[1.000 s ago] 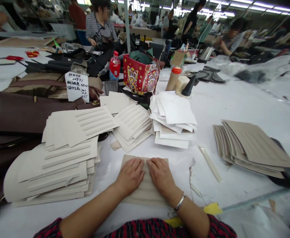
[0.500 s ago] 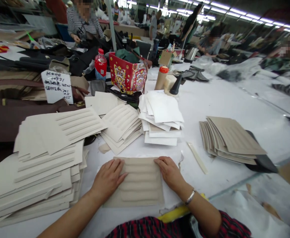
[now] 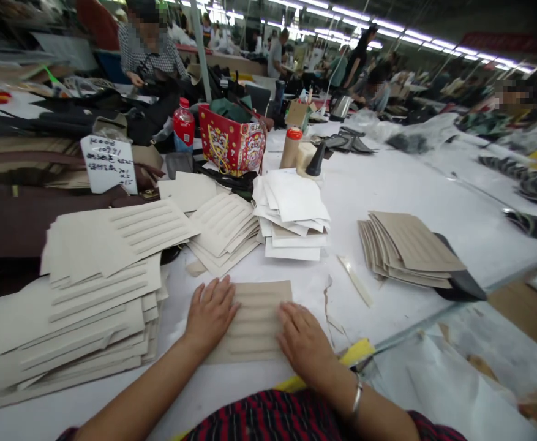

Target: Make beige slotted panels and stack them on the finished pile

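Observation:
A beige padded panel with raised horizontal ridges (image 3: 256,317) lies flat on the white table in front of me. My left hand (image 3: 212,311) rests on its left side, palm down with fingers stretched out. On the right side, my right hand (image 3: 305,340) lies over the edge with its fingers extended and slightly blurred. A large pile of cream ridged panels (image 3: 98,306) is to the left of my left hand. Beyond the panel is a smaller cream stack (image 3: 225,229). To the right sits a stack of darker beige ridged panels (image 3: 410,245), partly on a black piece.
White sheets (image 3: 291,208) are piled behind the panel. A flat pale strip (image 3: 355,280) lies to the right. Farther back stand a red box (image 3: 231,141), a red-labelled bottle (image 3: 184,125) and an orange-capped container (image 3: 291,148). A co-worker in a checked shirt (image 3: 151,55) sits across.
My right hand has moved from the panel's upper right corner down along its right side. My left hand has flattened, fingers spreading on the left side. The view has shifted slightly.

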`<state>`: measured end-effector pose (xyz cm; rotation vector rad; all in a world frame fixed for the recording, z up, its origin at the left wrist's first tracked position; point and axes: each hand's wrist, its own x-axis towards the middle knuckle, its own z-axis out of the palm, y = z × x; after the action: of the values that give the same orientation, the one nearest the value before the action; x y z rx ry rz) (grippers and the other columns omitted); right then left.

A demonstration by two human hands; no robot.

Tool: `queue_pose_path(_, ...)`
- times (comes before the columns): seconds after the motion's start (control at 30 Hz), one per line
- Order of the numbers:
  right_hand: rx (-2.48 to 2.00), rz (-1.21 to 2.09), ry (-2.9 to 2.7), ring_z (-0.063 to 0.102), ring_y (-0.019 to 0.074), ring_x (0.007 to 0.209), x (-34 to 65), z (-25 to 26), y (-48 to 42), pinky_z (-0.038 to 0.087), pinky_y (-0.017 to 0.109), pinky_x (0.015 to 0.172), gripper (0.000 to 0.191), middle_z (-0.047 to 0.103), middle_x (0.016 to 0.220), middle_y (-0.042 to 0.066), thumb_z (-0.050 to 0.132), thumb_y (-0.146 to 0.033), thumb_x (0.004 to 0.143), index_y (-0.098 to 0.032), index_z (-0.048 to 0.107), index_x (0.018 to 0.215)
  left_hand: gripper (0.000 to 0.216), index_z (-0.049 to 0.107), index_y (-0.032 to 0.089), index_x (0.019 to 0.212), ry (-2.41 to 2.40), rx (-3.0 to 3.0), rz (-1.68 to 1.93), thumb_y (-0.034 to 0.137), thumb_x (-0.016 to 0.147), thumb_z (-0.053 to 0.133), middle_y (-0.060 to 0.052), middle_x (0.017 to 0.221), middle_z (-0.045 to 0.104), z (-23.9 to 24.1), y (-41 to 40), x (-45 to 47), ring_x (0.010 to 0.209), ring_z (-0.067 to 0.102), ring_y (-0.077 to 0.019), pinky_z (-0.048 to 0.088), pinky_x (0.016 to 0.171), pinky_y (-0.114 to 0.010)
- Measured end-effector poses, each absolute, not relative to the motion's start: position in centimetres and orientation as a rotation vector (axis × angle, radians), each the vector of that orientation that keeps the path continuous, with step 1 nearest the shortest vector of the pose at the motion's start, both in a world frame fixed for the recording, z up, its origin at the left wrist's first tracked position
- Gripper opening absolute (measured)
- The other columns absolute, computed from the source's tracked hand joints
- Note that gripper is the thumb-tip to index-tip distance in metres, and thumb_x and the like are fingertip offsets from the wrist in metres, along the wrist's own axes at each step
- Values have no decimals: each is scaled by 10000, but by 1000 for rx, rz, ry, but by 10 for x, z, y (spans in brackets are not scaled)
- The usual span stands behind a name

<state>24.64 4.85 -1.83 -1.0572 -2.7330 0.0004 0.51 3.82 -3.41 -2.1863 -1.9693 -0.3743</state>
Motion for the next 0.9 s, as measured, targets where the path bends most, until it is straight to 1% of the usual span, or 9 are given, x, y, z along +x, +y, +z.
queue_pose_path(0.1, -1026, 82, -2704, 252, 241, 1271, 217, -27, 59, 271, 430, 1014, 555, 366, 1354, 127, 450, -368, 823, -113, 358, 1306, 426, 502, 216, 1207, -1941, -2221, -318, 430, 857, 388, -37, 1331, 421, -33, 31, 8, 1237, 337, -248, 227, 1010, -431)
queue_pose_path(0.17, -1055, 84, -2692, 217, 244, 1289, 204, -33, 59, 232, 444, 1029, 574, 339, 1374, 117, 432, -404, 832, -120, 336, 1321, 471, 482, 210, 1225, -1952, -2217, -278, 474, 852, 368, -23, 1336, 413, -35, 16, 11, 1264, 294, -242, 203, 1029, -433)
queue_pose_path(0.33, -1126, 110, -2679, 218, 245, 1290, 200, -37, 48, 219, 460, 1033, 563, 342, 1374, 112, 419, -404, 843, -125, 331, 1325, 510, 472, 186, 1232, -1798, -2257, -222, 499, 851, 340, -32, 1346, 397, -45, -51, 24, 1231, 352, -233, 222, 1020, -410)
queue_pose_path(0.47, -1129, 139, -2638, 273, 243, 1265, 204, -28, 46, 261, 452, 1017, 551, 396, 1337, 116, 452, -410, 825, -138, 373, 1298, 530, 421, 203, 1272, -1581, -2296, -319, 495, 831, 387, -48, 1315, 441, -55, -83, 23, 1188, 414, -217, 248, 1001, -382)
queue_pose_path(0.6, -1281, 66, -2531, 446, 177, 1126, 244, -11, 92, 368, 344, 947, 395, 535, 1191, 113, 383, -311, 870, -137, 456, 1217, 599, 342, 234, 1322, -1439, -2321, -482, 514, 799, 430, -48, 1271, 492, -68, -81, 3, 1131, 476, -213, 268, 984, -363)
queue_pose_path(0.7, -1841, -251, -2258, 429, 246, 1129, 300, 5, 134, 379, 408, 897, 373, 507, 1174, 210, 405, -239, 851, -54, 479, 1166, 605, 334, 241, 1324, -1340, -2402, -487, 517, 796, 438, -27, 1262, 503, -63, -68, -11, 1125, 481, -188, 217, 1020, -330)
queue_pose_path(0.77, -2124, -301, -2205, 471, 266, 1064, 330, 7, 152, 415, 412, 810, 330, 522, 1115, 227, 411, -197, 836, -51, 501, 1118, 564, 307, 230, 1333, -1402, -2435, -454, 460, 830, 420, -25, 1284, 479, -50, -52, -10, 1159, 449, -171, 149, 1054, -347)
queue_pose_path(0.83, -2198, -252, -2219, 517, 261, 968, 346, 2, 162, 429, 386, 738, 277, 550, 1022, 224, 374, -125, 825, -46, 536, 1035, 522, 278, 191, 1342, -1569, -2405, -460, 389, 868, 371, -57, 1321, 431, -38, -27, 0, 1207, 394, -175, 136, 1059, -394)
queue_pose_path(0.9, -2190, -200, -2242, 530, 258, 918, 350, -5, 165, 421, 371, 713, 278, 552, 975, 228, 334, -65, 809, -33, 548, 984, 538, 309, 134, 1327, -1744, -2398, -426, 420, 871, 335, -106, 1355, 375, -33, 0, 16, 1245, 338, -206, 203, 1036, -401)
